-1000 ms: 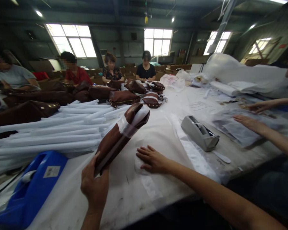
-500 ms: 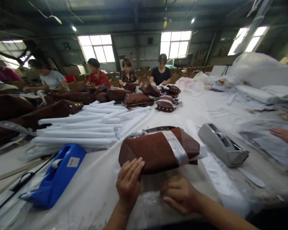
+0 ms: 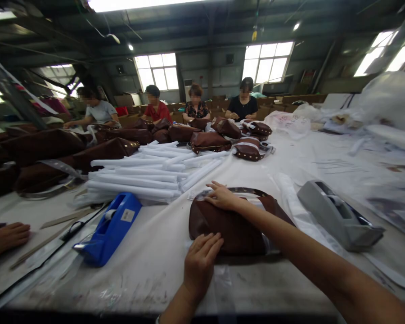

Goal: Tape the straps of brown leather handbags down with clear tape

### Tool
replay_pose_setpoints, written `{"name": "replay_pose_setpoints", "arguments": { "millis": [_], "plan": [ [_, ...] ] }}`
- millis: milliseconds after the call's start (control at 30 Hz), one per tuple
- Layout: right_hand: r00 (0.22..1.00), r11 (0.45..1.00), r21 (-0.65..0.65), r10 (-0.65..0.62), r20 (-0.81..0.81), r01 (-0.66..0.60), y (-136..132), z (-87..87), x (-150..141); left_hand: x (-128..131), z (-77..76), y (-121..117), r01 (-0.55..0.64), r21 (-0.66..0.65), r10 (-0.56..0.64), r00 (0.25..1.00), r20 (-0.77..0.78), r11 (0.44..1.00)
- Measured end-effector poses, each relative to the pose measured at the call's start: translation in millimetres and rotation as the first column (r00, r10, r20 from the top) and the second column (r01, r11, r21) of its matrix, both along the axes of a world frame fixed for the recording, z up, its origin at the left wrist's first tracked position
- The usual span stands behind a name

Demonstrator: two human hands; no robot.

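A brown bag (image 3: 229, 229) lies on its side on the covered table in front of me. My left hand (image 3: 202, 258) rests with its fingers stretched flat on the bag's near left edge. My right hand (image 3: 220, 196) reaches across the top to the far left end, its fingers extended over the strap's end there. The studded strap (image 3: 251, 192) runs along the bag's far side. A pale wrapping band crosses the bag further right, partly hidden behind my right forearm.
A blue tape dispenser (image 3: 110, 229) stands to the left and a grey one (image 3: 339, 216) to the right. White rolled tubes (image 3: 135, 184) and more brown bags (image 3: 111, 150) lie beyond. A co-worker's hand (image 3: 8, 236) rests at the left edge. Several people sit opposite.
My right hand has gone from the table before the bag to its far left end. My left hand stays on the bag. The view has swung left, and a co-worker's hand shows there.
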State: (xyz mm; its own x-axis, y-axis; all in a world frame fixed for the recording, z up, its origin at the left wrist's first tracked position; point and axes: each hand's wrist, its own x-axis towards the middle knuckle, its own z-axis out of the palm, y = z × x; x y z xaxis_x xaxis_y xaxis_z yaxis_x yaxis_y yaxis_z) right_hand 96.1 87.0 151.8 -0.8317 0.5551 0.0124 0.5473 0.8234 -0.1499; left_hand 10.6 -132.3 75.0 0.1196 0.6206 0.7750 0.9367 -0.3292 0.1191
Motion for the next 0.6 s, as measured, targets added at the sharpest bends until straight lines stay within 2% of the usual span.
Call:
{"name": "replay_pose_setpoints", "arguments": {
  "millis": [100, 200, 400, 600],
  "plan": [
    [0.990, 1.000, 0.002, 0.024, 0.138, -0.024, 20, -4.9, -28, 1, -2.2, 0, -0.006, -0.005, 0.006, 1.000, 0.018, 1.000],
    [0.969, 0.995, 0.077, 0.048, 0.241, -0.068, 31, -13.2, -44, 4, -4.4, -1, -0.027, 0.004, 0.026, 0.998, 0.053, 1.000],
    [0.941, 0.970, 0.206, 0.058, 0.333, -0.133, 30, -32.6, -56, 7, -7.7, -2, -0.021, -0.024, 0.022, 0.998, 0.065, 0.999],
    [0.914, 0.955, 0.109, 0.227, 0.337, -0.277, 38, -25.9, -47, 7, -8.9, 0, -0.009, -0.029, 0.012, 0.995, 0.102, 1.000]
  ]
}}
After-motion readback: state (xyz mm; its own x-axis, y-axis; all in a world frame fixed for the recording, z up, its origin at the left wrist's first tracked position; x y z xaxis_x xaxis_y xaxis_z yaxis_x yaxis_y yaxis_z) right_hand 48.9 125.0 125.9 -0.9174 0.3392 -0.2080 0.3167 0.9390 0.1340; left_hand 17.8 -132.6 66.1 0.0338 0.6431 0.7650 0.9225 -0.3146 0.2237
